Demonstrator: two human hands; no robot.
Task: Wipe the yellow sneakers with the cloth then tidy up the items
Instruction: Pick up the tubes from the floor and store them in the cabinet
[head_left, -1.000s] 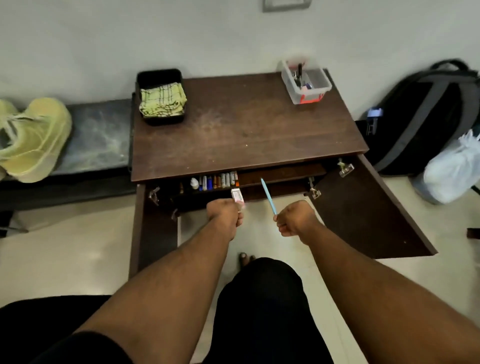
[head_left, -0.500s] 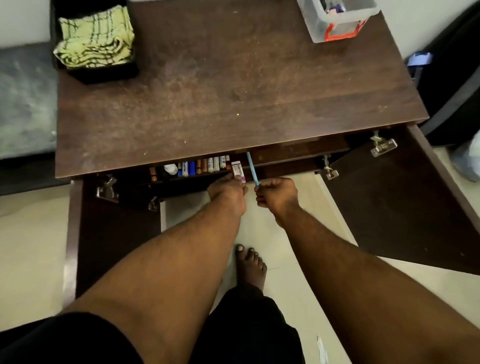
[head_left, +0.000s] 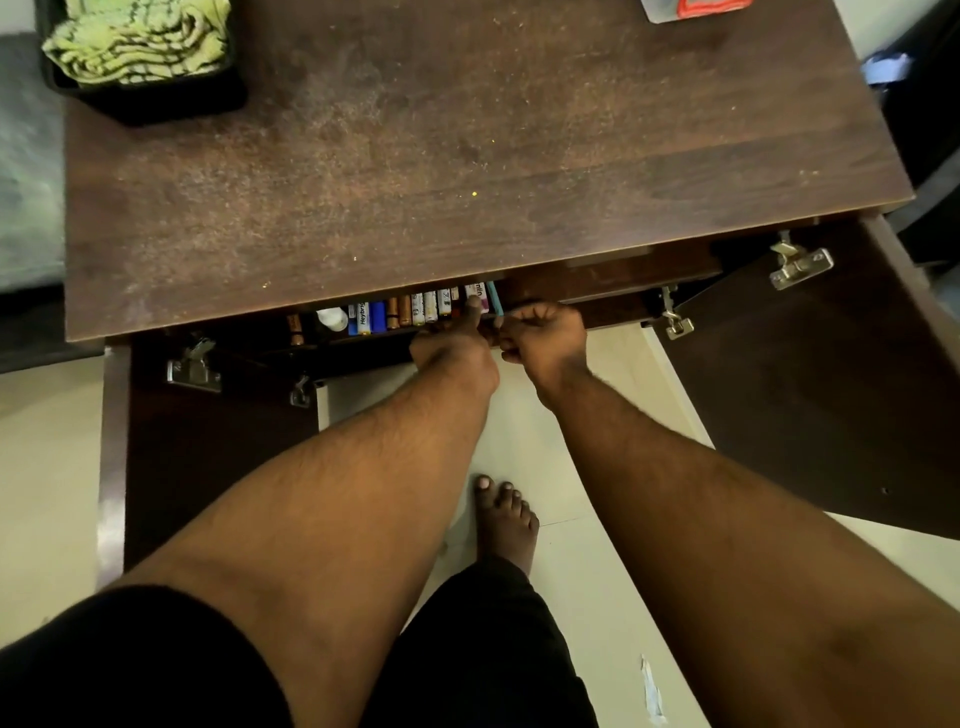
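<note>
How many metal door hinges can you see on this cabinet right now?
4. Two on the left door: a larger hinge and a smaller one. Two on the right door: a small hinge and a large one. Others may be hidden under the top.

A dusty dark wooden cabinet top fills the far half of my view. Both doors hang open beneath it, the left door and the right door, each with metal hinges. A row of small bottles and tubes stands upright on the shelf under the near edge. My bare foot rests on the pale tiled floor, with a paper scrap nearer right.
</note>
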